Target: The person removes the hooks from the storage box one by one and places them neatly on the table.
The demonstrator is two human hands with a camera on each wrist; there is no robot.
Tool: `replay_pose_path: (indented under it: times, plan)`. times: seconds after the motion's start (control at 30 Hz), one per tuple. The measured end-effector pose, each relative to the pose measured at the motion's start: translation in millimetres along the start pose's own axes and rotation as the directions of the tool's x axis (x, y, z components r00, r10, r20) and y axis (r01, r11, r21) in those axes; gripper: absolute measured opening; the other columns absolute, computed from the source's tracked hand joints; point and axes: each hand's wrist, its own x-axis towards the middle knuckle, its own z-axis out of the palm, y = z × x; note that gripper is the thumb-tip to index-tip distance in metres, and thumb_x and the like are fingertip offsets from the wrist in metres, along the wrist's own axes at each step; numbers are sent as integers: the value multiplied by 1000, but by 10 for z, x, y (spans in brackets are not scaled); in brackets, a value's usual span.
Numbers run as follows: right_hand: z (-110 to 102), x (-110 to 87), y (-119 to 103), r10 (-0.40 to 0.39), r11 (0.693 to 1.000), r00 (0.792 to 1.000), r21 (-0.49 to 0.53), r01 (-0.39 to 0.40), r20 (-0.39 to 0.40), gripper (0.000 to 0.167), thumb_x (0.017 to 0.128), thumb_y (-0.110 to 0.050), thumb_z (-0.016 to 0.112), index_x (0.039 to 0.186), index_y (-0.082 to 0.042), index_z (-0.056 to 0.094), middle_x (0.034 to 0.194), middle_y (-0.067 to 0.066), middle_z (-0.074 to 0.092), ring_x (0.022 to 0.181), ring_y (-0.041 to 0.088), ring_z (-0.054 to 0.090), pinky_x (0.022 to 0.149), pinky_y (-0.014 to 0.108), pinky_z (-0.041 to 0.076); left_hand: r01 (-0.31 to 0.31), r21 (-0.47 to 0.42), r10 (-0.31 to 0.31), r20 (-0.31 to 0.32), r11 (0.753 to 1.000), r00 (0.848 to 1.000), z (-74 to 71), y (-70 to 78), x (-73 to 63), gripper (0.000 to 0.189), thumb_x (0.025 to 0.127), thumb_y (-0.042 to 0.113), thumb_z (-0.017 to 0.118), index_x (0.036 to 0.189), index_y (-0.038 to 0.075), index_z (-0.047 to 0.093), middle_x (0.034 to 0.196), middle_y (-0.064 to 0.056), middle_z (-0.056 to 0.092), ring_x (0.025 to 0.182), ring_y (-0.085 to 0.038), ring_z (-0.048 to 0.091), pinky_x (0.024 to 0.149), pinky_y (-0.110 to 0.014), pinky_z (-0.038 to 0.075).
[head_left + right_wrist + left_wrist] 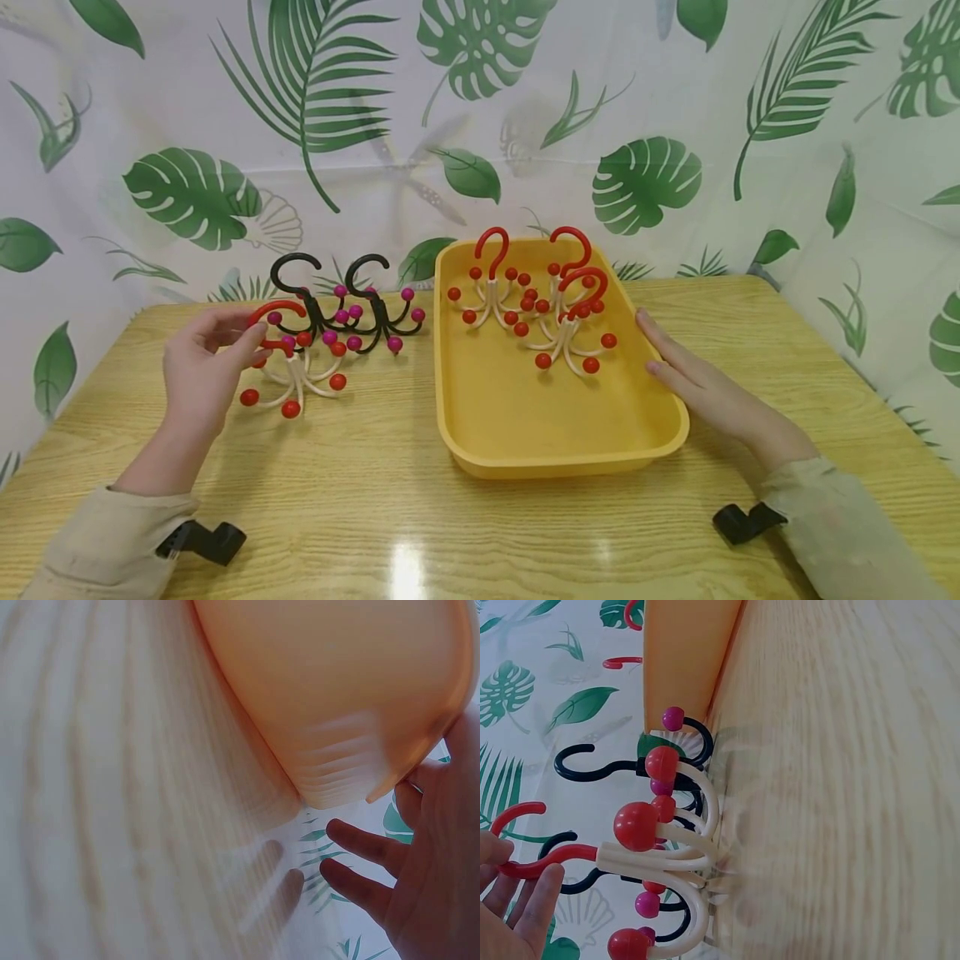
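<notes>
My left hand (201,360) pinches the red hook of a multi-arm hanger hook (293,364) between thumb and fingers. The hanger has white curved arms tipped with red balls; in the left wrist view its white stem (637,859) points sideways and the arms are at the tabletop. Two black hanger hooks with magenta balls (378,313) stand just behind it. On the other side, my right hand (701,385) touches the right rim of a yellow tray (555,467), fingers mostly straight. In the right wrist view two fingers (360,844) extend free of the tray wall.
Several red-and-white hanger hooks (567,335) stand inside the tray, towards its back. The wooden table (337,508) ends at a leaf-patterned cloth (525,183) behind. A black wrist device (217,542) is on each sleeve.
</notes>
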Motion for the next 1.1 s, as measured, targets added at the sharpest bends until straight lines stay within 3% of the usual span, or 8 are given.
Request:
replay_pose_path:
  times: [0.13, 0.3, 0.47, 0.57, 0.7, 0.83, 0.97, 1.1]
  plan:
    - [-2, -1, 0, 5, 1000, 1000, 5, -5, -1, 59, 104, -33, 39, 153, -34, 6, 159, -9, 1, 145, 25, 3, 110, 60, 11, -11, -10, 11, 6, 1000, 1000, -9, -15, -5, 17, 86, 3, 70, 102, 1, 66, 90, 0, 61, 75, -11, 61, 63, -22, 54]
    - [-5, 0, 4, 6, 1000, 1000, 7, -6, 2, 59, 104, -33, 39, 153, -35, 5, 159, -9, 1, 145, 24, 2, 110, 60, 10, -41, 99, 39, 21, 994, 999, -45, -41, -31, 16, 89, 9, 67, 104, 4, 65, 89, 6, 61, 70, -7, 65, 63, -17, 53]
    - [-3, 3, 5, -2, 1000, 1000, -1, 2, -2, 59, 104, -32, 39, 153, -33, 6, 159, -9, 1, 145, 24, 3, 110, 60, 11, -76, 190, 75, 12, 979, 997, -60, -39, -49, 20, 90, 13, 67, 107, 3, 65, 88, 11, 61, 80, -3, 60, 66, -12, 48]
    - [-2, 3, 6, -5, 1000, 1000, -5, 5, -3, 60, 104, -32, 39, 153, -32, 6, 159, -8, 1, 145, 24, 3, 111, 59, 11, -96, 217, 96, 12, 972, 995, -44, -12, -51, 25, 90, 14, 67, 112, 2, 64, 94, 8, 62, 86, -4, 57, 71, -10, 47]
    - [-1, 3, 10, -6, 1000, 1000, -5, 6, -2, 59, 104, -32, 39, 153, -31, 6, 159, -7, 1, 145, 24, 2, 111, 59, 10, -99, 228, 98, 17, 969, 995, 7, 75, -57, 31, 90, 16, 67, 118, 4, 62, 105, 2, 62, 90, -5, 57, 76, -11, 48]
    - [-1, 4, 9, -4, 1000, 1000, -1, 4, -2, 59, 104, -32, 38, 153, -31, 6, 159, -7, 1, 145, 24, 2, 111, 60, 10, -122, 232, 123, 12, 965, 992, 80, 197, -59, 32, 91, 17, 66, 121, 5, 61, 111, -1, 61, 97, -8, 55, 88, -22, 48]
    - [-3, 3, 2, 2, 1000, 1000, 4, -2, -1, 59, 104, -33, 38, 153, -32, 6, 159, -8, 1, 145, 24, 2, 111, 60, 10, -180, 191, 185, -8, 965, 983, 175, 303, -28, 30, 91, 14, 66, 119, 5, 62, 110, -2, 61, 100, -10, 55, 95, -30, 46]
    - [-3, 1, -4, 5, 1000, 1000, 12, -5, 0, 59, 104, -33, 38, 153, -32, 6, 159, -8, 1, 145, 24, 2, 110, 60, 10, -264, 144, 271, -28, 954, 962, 298, 413, 2, 27, 90, 11, 67, 116, 5, 64, 107, -2, 61, 97, -11, 55, 90, -24, 47]
